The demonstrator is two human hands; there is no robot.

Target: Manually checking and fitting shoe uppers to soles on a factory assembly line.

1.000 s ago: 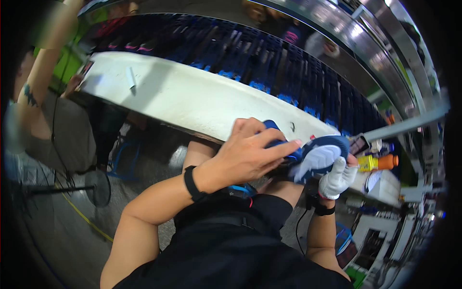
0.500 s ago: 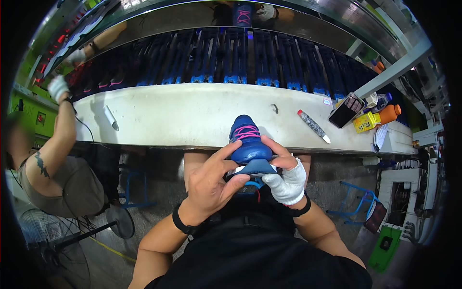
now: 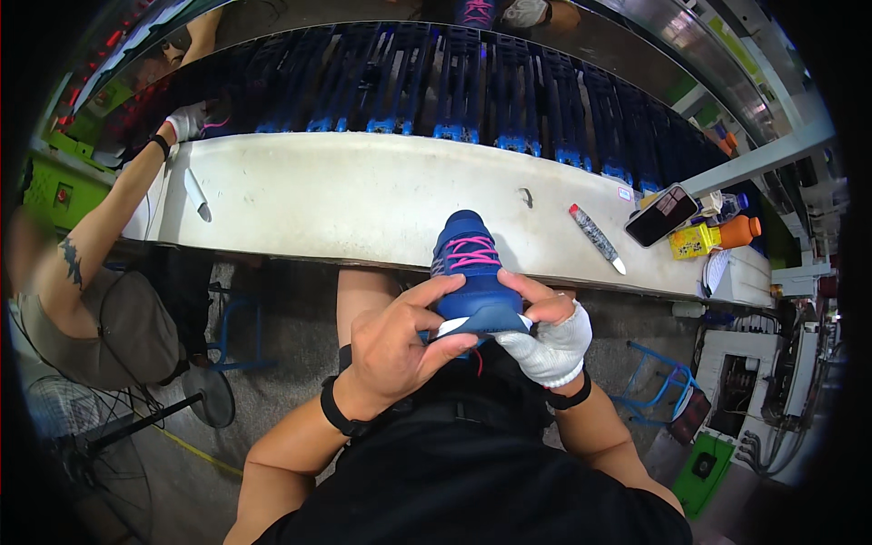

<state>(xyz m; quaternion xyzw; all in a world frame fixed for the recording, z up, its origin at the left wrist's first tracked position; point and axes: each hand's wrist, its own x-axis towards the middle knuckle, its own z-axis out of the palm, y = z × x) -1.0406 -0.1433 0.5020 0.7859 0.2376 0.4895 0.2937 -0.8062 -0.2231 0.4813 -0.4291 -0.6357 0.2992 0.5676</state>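
A dark blue sneaker (image 3: 468, 292) with pink laces is held between my hands, in front of the bench's near edge. Its rounded toe faces me and its collar points away. At the near end shows a blue-grey sole piece (image 3: 498, 319) with white along its edge. My bare left hand (image 3: 386, 343) grips the toe's left side, thumb low by the sole and forefinger on the upper. On the other side, my right hand (image 3: 552, 338), in a white glove with bare fingertips showing, pinches the toe and sole edge. The underside of the sneaker is hidden.
The white bench (image 3: 318, 200) carries a white tube (image 3: 195, 193), a marker-like stick (image 3: 595, 238), a phone (image 3: 662, 215), a yellow box (image 3: 694, 242) and an orange bottle (image 3: 740, 232). Beyond runs a slatted conveyor (image 3: 391, 82). At left a co-worker (image 3: 109, 318) reaches a gloved hand toward it.
My view has tilted slightly, shifting the bench. Both hands keep their hold on the sneaker, which has turned a little. The co-worker's gloved hand has moved right, beside pink laces on the conveyor.
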